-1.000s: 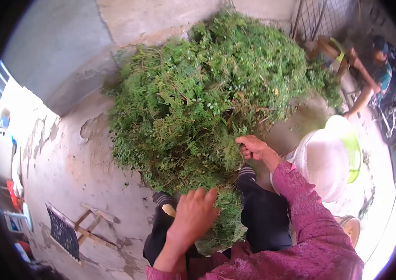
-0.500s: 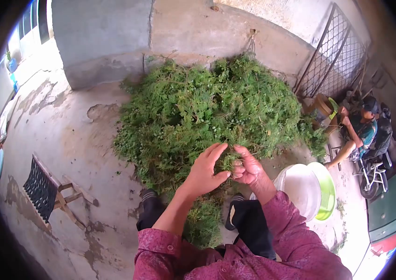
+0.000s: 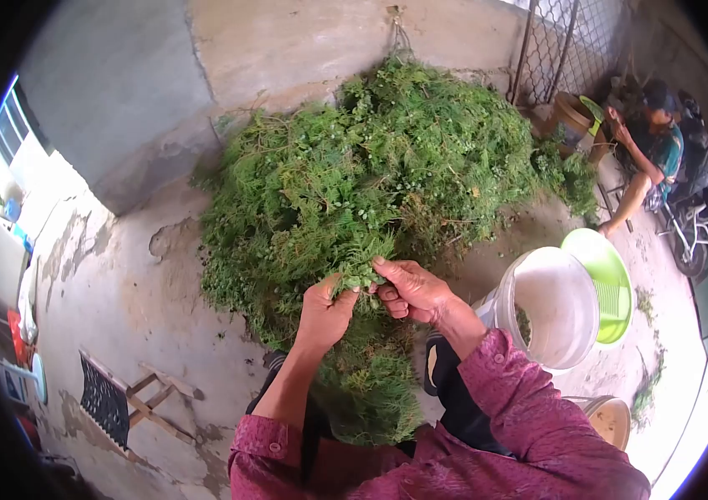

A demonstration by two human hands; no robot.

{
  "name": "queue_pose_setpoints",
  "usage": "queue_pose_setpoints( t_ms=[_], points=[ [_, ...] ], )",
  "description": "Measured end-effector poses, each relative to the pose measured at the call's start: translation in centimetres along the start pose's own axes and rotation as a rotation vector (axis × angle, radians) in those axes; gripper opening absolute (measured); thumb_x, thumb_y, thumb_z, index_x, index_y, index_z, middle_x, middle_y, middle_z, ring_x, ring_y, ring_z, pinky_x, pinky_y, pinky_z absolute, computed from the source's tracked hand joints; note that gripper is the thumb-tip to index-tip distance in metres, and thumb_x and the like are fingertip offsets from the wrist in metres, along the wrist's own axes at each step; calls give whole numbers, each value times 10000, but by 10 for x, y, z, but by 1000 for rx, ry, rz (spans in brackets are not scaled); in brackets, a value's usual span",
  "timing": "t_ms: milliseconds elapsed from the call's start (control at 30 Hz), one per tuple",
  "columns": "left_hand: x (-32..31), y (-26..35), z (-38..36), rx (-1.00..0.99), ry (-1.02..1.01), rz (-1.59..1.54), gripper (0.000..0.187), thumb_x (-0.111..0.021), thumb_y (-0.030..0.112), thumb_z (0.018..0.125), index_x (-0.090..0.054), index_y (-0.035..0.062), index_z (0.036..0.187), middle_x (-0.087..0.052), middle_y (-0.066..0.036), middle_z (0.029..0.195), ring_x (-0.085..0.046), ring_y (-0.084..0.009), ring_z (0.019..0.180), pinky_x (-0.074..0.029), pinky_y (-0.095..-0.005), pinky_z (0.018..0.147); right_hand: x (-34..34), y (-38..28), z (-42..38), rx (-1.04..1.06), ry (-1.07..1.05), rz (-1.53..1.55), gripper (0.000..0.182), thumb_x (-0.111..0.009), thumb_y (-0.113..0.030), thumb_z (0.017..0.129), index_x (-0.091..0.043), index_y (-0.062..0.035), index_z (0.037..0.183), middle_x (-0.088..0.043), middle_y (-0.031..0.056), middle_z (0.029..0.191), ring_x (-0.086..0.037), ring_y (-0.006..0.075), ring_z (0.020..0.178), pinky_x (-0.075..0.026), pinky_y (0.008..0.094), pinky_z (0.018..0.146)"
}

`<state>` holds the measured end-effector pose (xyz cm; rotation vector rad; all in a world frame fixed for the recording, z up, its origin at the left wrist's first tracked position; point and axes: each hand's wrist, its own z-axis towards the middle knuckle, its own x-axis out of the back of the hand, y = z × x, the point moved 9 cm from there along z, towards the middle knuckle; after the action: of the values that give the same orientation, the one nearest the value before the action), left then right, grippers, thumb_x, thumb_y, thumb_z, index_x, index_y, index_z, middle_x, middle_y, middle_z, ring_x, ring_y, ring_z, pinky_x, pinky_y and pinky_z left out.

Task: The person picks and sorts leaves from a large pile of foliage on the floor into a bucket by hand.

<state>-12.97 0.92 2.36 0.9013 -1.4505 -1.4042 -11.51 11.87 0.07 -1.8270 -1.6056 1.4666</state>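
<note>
A sprig of green cypress-like foliage (image 3: 364, 260) is between my two hands, above the near side of a large heap of leafy branches (image 3: 312, 179). My left hand (image 3: 326, 313) is closed, pinching the sprig from the left. From the other side my right hand (image 3: 417, 292) grips it with thumb and curled fingers. Small pale green cones dot the foliage. Exactly where the fingertips meet the stem is partly hidden by leaves. More loose greenery (image 3: 370, 396) lies between my feet.
Right of my hands stand a white plastic bucket (image 3: 500, 304) and a green basin (image 3: 612, 323). Another round container (image 3: 608, 417) sits nearer me. A folding stool (image 3: 108, 400) is at left. A seated person (image 3: 650, 158) works at far right beside a brown bucket (image 3: 569, 117).
My left hand has closed onto the sprig, where its fingers were spread before. The view has shifted right, bringing the buckets and basin further into sight.
</note>
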Motion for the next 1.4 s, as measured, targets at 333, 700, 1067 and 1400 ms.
queue_pose_setpoints(
  t_ms=[333,700,1067,1400],
  points=[
    [7,2,-8,306,90,-501,164,-593,133,821,-617,94,978,-613,20,816,-563,-64,673,-449,-215,514,6,-11,7,56,14,190,433,-603,-484,793,-502,-63,801,-494,38,678,-451,124,511,-312,253,415],
    [41,-14,-16,324,197,-665,149,-582,94,790,-600,24,921,-628,-43,772,-567,-111,565,-472,-258,485,2,-17,18,91,-16,270,480,-550,-509,813,-486,-59,967,-552,66,791,-534,137,561,-399,242,454],
    [34,-14,-14,358,233,-604,136,-579,102,787,-574,21,896,-625,-61,742,-516,-102,479,-436,-231,424,9,-44,11,318,58,-225,227,-639,-204,811,-607,-57,982,-582,-22,723,-521,42,564,-390,174,465],
    [39,-17,-18,400,301,-404,224,-635,160,763,-577,16,924,-618,-74,796,-589,-141,611,-487,-259,490,0,-50,6,363,86,-522,149,-606,-103,780,-592,-29,908,-588,-4,749,-554,69,590,-422,205,498]
  ],
)
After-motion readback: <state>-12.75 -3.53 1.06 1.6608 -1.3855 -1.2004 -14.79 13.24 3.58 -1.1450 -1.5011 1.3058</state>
